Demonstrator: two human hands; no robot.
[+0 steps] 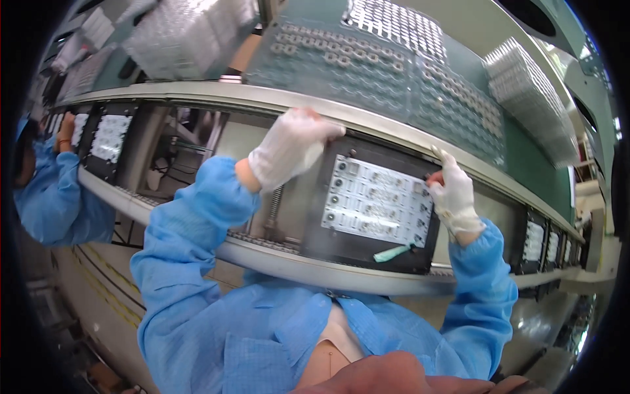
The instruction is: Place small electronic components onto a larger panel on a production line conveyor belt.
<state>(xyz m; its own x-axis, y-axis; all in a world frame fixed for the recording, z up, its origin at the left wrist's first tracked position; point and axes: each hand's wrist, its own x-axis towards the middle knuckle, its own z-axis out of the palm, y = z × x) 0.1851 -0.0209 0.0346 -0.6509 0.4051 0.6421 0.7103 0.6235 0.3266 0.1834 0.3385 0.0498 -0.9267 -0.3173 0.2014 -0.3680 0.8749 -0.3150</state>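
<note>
Left hand (291,148) and right hand (454,198) flank one tray (348,246) of four strips (374,199); I can't tell their grip.

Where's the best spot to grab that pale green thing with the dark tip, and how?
Probably by its wide pale green part, pinched across its narrow width from above, coming from the wearer's side. It lies flat and slanted on the black tray, near the edge closest to the wearer, with the white boards beyond it.
</note>
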